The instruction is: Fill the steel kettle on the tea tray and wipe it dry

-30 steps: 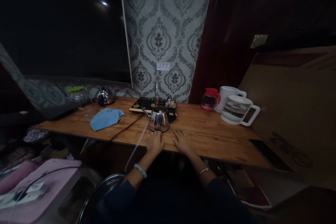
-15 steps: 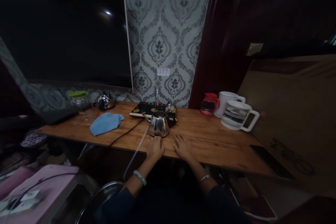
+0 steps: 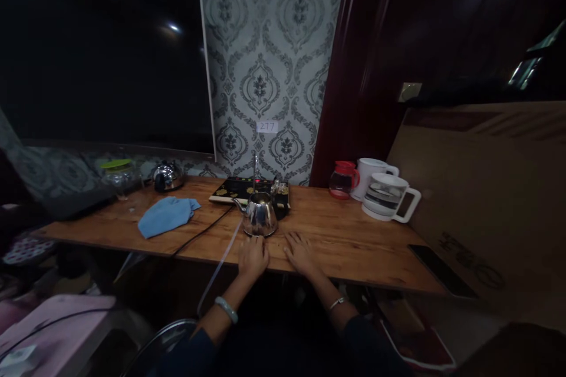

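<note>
My left hand point(image 3: 253, 258) lies palm down at the front edge of the wooden table point(image 3: 349, 247), fingers stretched toward a shiny metal kettle point(image 3: 259, 218). Its fingertips are close to the kettle's base; whether they touch it I cannot tell. To the right, my right hand point(image 3: 302, 253) rests flat on the wood with its fingers spread, holding nothing. The kettle stands upright with its top open and its spout to the left. Behind it is a black electric tea stove point(image 3: 234, 189) with gold flowers, a thin upright spout and a small red light.
A blue cloth point(image 3: 168, 216), a chrome kettle point(image 3: 168, 177) and a glass jar with green lid point(image 3: 118, 177) are on the left. A red-lidded jug point(image 3: 342, 181), white jug point(image 3: 368, 172), glass pot point(image 3: 384, 195) and dark phone-like slab point(image 3: 442, 270) are on the right, beside a cardboard box point(image 3: 481, 200).
The whole view has shifted, so everything appears a little lower and further left. Both hands still lie on the table, and the kettle stands in the same place.
</note>
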Motion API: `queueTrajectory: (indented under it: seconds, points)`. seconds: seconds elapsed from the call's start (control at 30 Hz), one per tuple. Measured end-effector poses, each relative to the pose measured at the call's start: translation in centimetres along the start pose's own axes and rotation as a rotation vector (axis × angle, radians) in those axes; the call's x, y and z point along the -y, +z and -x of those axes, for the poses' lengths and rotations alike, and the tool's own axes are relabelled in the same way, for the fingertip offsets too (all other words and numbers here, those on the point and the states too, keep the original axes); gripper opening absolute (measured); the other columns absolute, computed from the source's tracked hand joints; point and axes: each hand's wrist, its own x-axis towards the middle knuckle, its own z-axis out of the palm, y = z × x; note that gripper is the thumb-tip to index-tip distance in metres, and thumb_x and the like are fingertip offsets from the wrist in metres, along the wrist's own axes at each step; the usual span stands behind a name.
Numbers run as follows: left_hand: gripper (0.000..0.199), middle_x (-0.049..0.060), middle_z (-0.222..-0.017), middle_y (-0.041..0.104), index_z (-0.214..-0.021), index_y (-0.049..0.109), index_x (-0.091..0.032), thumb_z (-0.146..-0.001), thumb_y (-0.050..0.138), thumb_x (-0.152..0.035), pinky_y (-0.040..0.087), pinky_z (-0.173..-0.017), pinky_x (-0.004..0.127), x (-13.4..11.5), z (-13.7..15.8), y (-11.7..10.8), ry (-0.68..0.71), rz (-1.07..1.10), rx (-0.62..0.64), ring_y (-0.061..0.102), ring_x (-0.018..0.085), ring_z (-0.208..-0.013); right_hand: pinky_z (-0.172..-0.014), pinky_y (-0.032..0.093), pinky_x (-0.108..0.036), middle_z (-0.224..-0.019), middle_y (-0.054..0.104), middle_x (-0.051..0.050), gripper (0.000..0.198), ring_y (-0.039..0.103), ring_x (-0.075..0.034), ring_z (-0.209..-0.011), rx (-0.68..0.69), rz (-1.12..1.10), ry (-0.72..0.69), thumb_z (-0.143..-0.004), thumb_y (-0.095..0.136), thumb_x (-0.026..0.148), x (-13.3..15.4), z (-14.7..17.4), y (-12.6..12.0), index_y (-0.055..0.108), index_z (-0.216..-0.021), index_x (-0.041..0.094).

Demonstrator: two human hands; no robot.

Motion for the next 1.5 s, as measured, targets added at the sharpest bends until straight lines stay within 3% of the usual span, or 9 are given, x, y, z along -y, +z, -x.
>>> queueTrajectory:
  seconds: [1.5]
  points:
    - [0.02,0.007,-0.099,0.064,-0.094,0.062,-0.02,-0.088,0.042,-0.02,0.033,-0.086,0.037,0.05,0.21,0.18,-0.025,0.028,-0.003,0.053,0.024,-0.1,-0.112,0.021,-0.04,-0.15,0.041,-0.005,0.054,0.029,-0.024,-0.139,0.007,-0.007,-0.009,-0.092,0.035,0.038,0.37,0.11,-0.3,0.04,-0.144,0.022]
